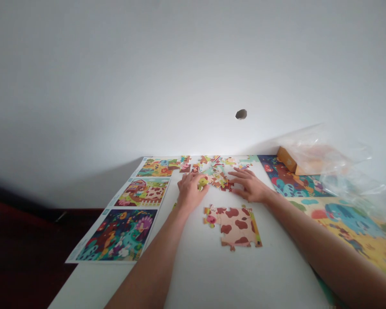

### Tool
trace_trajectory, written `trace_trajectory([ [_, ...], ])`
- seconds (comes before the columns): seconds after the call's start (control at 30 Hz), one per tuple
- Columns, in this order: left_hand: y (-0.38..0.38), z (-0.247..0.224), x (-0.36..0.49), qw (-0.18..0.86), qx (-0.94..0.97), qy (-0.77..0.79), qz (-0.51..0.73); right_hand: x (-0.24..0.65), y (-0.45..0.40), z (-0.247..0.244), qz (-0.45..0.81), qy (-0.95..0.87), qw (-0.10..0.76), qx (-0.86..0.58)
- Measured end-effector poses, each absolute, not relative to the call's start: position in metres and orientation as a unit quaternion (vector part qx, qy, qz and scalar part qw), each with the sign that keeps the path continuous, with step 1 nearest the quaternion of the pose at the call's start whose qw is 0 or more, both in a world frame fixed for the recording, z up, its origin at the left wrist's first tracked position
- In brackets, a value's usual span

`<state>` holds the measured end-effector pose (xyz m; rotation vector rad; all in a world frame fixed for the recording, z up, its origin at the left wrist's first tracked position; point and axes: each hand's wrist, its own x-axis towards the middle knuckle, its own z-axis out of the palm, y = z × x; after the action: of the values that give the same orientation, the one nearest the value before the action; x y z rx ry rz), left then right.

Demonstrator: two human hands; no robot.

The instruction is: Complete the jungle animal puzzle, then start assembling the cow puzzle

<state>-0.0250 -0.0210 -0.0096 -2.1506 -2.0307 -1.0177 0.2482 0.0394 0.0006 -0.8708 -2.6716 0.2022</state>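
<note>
White worktop (212,274) stands against a pale wall. Left hand (190,191) pinches a yellow-green puzzle piece (202,182); right hand (250,185) lies flat with fingers spread on the loose pieces (217,171), likely sorting them. Joined cow section (236,225) waits nearer, beside picture sheets (138,197) for reference.

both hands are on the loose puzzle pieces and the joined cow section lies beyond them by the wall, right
Not quite. In the head view the joined brown-spotted cow puzzle section lies nearer the person than the left hand and right hand, not by the wall. Both hands do rest on the loose colourful puzzle pieces.
</note>
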Motion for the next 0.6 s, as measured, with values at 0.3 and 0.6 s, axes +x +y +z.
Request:
trace_trajectory([
  [0.3,-0.0273,-0.0094,-0.0231,-0.057,-0.78,-0.554,-0.286,0.2385,0.0333,0.0042,0.099,-0.952,0.127,-0.26],
  [0.6,-0.0285,-0.0108,-0.0229,-0.069,-0.792,-0.547,-0.261,0.2402,0.0367,0.0008,0.067,-0.941,0.202,-0.265],
])
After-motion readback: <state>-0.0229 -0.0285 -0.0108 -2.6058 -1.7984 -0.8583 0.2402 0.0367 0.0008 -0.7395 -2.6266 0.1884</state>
